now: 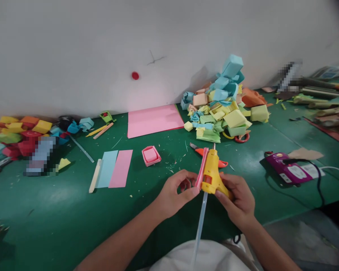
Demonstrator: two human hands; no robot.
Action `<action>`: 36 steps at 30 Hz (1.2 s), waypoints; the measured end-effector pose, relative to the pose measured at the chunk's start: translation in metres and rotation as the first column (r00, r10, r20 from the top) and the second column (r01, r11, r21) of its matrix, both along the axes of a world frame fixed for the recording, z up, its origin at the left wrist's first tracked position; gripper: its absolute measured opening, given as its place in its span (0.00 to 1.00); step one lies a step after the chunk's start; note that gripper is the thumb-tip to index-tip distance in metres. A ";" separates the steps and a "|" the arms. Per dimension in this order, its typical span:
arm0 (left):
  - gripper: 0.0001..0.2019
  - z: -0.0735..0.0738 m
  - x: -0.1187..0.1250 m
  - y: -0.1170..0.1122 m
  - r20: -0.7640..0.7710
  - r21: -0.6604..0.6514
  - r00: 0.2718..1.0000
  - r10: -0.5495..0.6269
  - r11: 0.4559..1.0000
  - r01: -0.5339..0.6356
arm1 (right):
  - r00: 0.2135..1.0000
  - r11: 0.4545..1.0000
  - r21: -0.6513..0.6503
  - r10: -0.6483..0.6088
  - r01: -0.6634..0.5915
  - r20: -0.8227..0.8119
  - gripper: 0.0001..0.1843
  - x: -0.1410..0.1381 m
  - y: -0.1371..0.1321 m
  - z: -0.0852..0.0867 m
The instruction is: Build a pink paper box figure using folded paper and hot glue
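My right hand grips a yellow hot glue gun by its handle, nozzle pointing away from me. A long clear glue stick trails out of its back end toward my lap. Between the thumb and fingers of my left hand is a narrow folded strip of pink paper, held right alongside the gun. Just beyond them lies an orange utility knife, partly covered by the gun and the strip. To the left sits a small pink folded paper box on the green table.
Blue and pink paper slips lie beside a wooden stick. Pink sheets rest against the wall. Folded paper pieces heap up at the back right, more at far left. A purple power strip with cords sits right.
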State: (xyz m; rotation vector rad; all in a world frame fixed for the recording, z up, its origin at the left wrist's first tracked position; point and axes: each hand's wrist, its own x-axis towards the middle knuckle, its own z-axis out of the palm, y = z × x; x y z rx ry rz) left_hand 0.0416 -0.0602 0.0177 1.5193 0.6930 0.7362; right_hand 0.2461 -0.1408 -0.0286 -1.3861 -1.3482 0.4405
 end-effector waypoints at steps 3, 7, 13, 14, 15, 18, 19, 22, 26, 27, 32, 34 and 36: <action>0.26 0.003 0.002 -0.005 0.038 -0.012 0.999 0.032 0.999 -0.031 | 0.999 0.999 0.047 0.005 -0.008 0.049 0.15 -0.003 0.000 0.001; 0.23 0.004 0.003 -0.008 0.037 0.042 0.994 0.099 0.994 -0.101 | 0.999 0.992 0.124 -0.005 0.000 0.037 0.16 -0.003 0.000 0.000; 0.15 -0.007 0.004 -0.002 -0.064 0.099 0.957 0.281 0.957 -0.274 | 0.999 0.974 0.225 -0.025 0.034 -0.045 0.17 0.000 0.001 -0.014; 0.15 -0.008 0.003 0.000 -0.070 0.111 0.951 0.301 0.950 -0.293 | 0.998 0.972 0.232 -0.023 0.038 -0.065 0.17 0.001 0.001 -0.017; 0.14 -0.009 0.002 0.001 -0.072 0.123 0.945 0.318 0.944 -0.308 | 0.996 0.972 0.233 -0.023 0.042 -0.086 0.17 0.001 0.001 -0.020; 0.13 -0.012 -0.002 0.006 -0.082 0.162 0.927 0.366 0.923 -0.350 | 0.986 0.971 0.229 -0.027 0.065 -0.164 0.18 0.004 0.000 -0.027; 0.13 -0.012 -0.003 0.008 -0.085 0.173 0.922 0.378 0.917 -0.360 | 0.981 0.972 0.225 -0.028 0.072 -0.193 0.18 0.004 0.000 -0.028; 0.13 -0.015 -0.007 0.012 -0.088 0.197 0.911 0.402 0.904 -0.380 | 0.960 0.973 0.212 -0.031 0.094 -0.280 0.18 0.004 0.002 -0.030; 0.14 -0.018 -0.010 0.014 -0.083 0.213 0.904 0.419 0.894 -0.395 | 0.931 0.977 0.182 -0.038 0.111 -0.362 0.20 0.003 0.004 -0.023; 0.15 -0.018 -0.011 0.015 -0.082 0.216 0.903 0.422 0.892 -0.398 | 0.916 0.979 0.167 -0.039 0.114 -0.399 0.21 0.003 0.005 -0.021; 0.15 -0.019 -0.012 0.015 -0.071 0.226 0.901 0.428 0.887 -0.403 | 0.766 0.986 0.085 -0.057 0.144 -0.641 0.27 0.006 0.010 -0.011; 0.16 -0.019 -0.012 0.015 -0.066 0.229 0.903 0.424 0.888 -0.400 | 0.736 0.986 0.091 -0.043 0.141 -0.676 0.25 0.008 0.014 -0.007; 0.16 -0.021 -0.013 0.016 -0.063 0.233 0.905 0.420 0.888 -0.396 | 0.707 0.988 0.098 -0.016 0.120 -0.707 0.17 0.008 0.018 -0.002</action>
